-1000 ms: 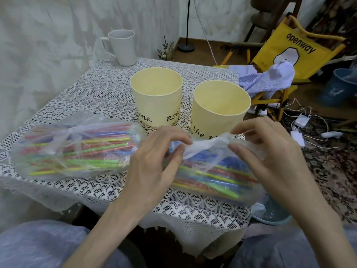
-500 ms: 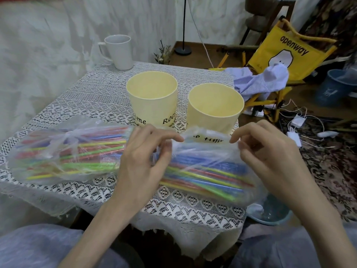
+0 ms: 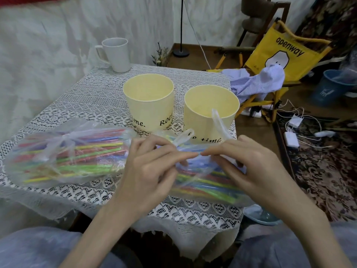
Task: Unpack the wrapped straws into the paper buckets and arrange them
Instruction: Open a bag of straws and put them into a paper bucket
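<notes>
Nearest: grey-clad knees [image 3: 48,248] at bottom edge, both forearms reaching up over table front.

Left hand [image 3: 148,171] & right hand [image 3: 251,167] meet over right straw bag [image 3: 208,182], a clear plastic pkg of coloured straws lying at front right of the lace tablecloth [image 3: 92,105], its right end sticking out past table edge. Both hands pinching the bag's knot area, fingertips nearly touching at centre; left thumb & forefinger curled on the film, right fingers curled on it too. Two loose plastic tails [image 3: 218,124] of the tie standing up above the fingers, one overlapping the right bucket in view. Straws still inside the bag, none out.

Just left: second straw bag [image 3: 65,157], flat on the cloth, tied shut w/ a plastic bow near its left-centre, untouched, partly behind left hand.

Behind bags: two pale yellow paper buckets, upright, side by side, close but apart. Left bucket [image 3: 148,105] w/ black lettering; right bucket [image 3: 210,113] likewise, near table's right edge. Nothing seen inside either.

Further back, far-left of table: white mug [image 3: 117,55], upright, handle to the left.

Beyond table, right: yellow folding chair [image 3: 280,55] marked "openway", blue striped cloth [image 3: 257,82] draped on it. White chargers & cables [image 3: 291,138] on patterned rug; blue bin [image 3: 336,88] at far right.
</notes>
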